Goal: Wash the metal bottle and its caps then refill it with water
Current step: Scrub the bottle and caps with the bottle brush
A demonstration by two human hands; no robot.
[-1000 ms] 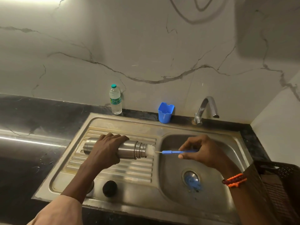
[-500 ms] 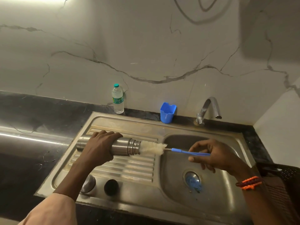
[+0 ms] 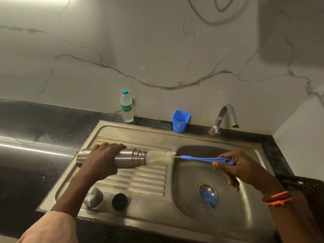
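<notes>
The left hand (image 3: 100,160) grips the metal bottle (image 3: 122,158), hiding its middle; the right hand (image 3: 240,168) pinches the brush (image 3: 201,158), its bristle tip seemingly inside the bottle's mouth.

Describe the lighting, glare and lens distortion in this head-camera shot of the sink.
Head view: dim, warm light from a bright patch at the top left; a glare streak runs across the black counter; the wide lens bows the sink rim; a soft shadow darkens the upper right wall; the metal bottle and bottle brush look sharp.
</notes>
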